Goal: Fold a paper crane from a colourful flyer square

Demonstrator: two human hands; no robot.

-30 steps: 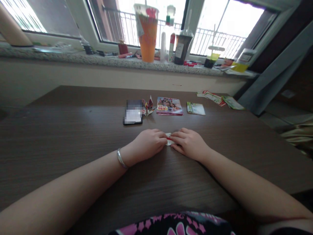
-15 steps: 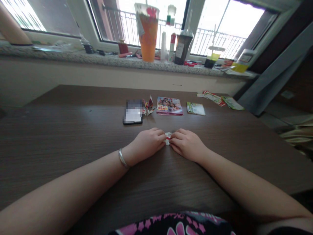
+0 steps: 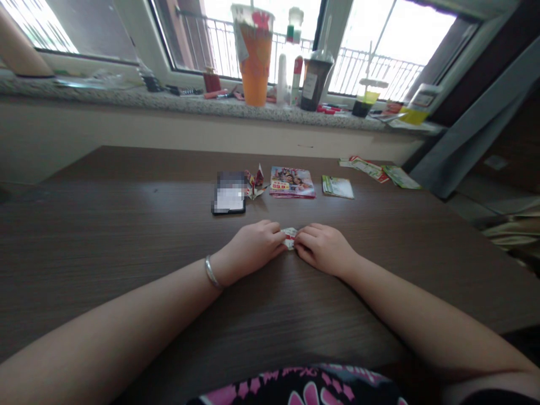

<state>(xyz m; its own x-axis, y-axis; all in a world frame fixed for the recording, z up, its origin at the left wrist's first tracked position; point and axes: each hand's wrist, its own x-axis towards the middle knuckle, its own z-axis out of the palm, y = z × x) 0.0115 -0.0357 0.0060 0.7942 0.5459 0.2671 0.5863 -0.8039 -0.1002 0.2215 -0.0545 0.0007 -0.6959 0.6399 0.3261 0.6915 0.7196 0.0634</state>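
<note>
Between my hands, on the dark wooden table (image 3: 139, 242), is a small piece of folded paper (image 3: 289, 238), pale with a red mark. My left hand (image 3: 261, 243) grips its left side with the fingers pressed together. From the right, my right hand (image 3: 324, 247) pinches the other side with bent fingers. The fingers cover both ends of the paper, so its full shape is hidden. Beyond my left hand, a folded paper crane (image 3: 255, 184) stands against a dark-edged device (image 3: 230, 194) with a blurred-out screen.
Behind my hands lie a stack of printed leaflets (image 3: 292, 182) and a small green-and-white paper stack (image 3: 338, 187). Paper strips (image 3: 369, 169) lie at the far right. The stone windowsill (image 3: 202, 104) carries a tall orange drink cup (image 3: 256, 62), a dark cup (image 3: 315, 81) and bottles.
My right hand has shifted very slightly to the right, and a little more of the folded paper shows between the hands. The left hand stays nearly in place.
</note>
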